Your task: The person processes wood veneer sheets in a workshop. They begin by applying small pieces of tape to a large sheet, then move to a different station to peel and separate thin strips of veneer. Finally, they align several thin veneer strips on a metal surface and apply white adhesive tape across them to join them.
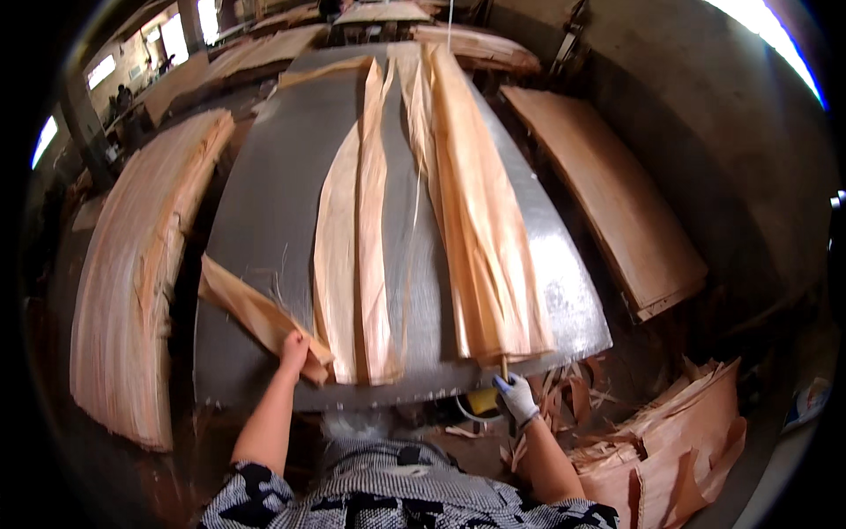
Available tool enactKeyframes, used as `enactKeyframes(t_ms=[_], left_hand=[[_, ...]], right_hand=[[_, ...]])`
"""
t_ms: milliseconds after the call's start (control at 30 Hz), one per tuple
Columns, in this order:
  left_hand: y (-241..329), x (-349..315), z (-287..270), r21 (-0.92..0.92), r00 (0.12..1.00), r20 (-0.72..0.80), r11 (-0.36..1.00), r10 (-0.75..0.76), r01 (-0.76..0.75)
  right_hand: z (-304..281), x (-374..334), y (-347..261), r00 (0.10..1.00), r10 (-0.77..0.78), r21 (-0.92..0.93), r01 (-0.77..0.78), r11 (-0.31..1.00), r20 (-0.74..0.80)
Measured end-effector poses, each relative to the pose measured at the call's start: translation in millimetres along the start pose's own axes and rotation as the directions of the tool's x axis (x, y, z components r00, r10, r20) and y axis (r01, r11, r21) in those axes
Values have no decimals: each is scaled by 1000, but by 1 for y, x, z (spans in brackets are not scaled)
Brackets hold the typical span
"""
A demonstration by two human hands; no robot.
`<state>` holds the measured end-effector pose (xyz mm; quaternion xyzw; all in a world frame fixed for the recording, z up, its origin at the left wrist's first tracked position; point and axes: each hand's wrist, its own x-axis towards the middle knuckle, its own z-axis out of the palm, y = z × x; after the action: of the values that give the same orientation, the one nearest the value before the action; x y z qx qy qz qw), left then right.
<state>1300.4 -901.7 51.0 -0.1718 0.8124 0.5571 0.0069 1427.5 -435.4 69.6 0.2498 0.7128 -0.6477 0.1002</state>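
Note:
My bare left hand [296, 346] is closed on a short strip of wood veneer [242, 304] that lies slantwise at the table's near left edge. My right hand [518, 397], in a white and blue glove, grips a thin tan stick [504, 367] whose far end meets the near end of a long, wavy veneer sheet [480, 220]. Between my hands, narrower veneer strips [339, 264] run lengthwise along the grey metal-topped table [256, 194]. Whether the stick passes under the long sheet, I cannot tell.
A tall stack of veneer sheets [132, 282] stands left of the table. Flat boards [617, 194] lie on the right along the wall. Torn veneer scraps [679, 450] are heaped at the near right, and more stacks [476, 46] stand beyond the far end.

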Motion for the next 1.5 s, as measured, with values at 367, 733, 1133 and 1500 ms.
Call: enactKeyframes(t_ms=[367, 733, 1133, 1500], left_hand=[[-7, -23, -14, 117, 999, -29, 992, -43, 46], [-33, -45, -37, 136, 999, -27, 990, 26, -22], [-67, -118, -122, 173, 696, 510, 733, 505, -658], [-173, -70, -364, -184, 998, -66, 983, -5, -7]], right_hand=[[-74, -8, -9, 952, -285, -898, 23, 439, -115], [141, -45, -78, 882, -470, -696, 347, 629, 15], [481, -56, -88, 789, -355, -752, 600, 273, 501], [509, -50, -61, 843, -321, -848, 501, 172, 433]])
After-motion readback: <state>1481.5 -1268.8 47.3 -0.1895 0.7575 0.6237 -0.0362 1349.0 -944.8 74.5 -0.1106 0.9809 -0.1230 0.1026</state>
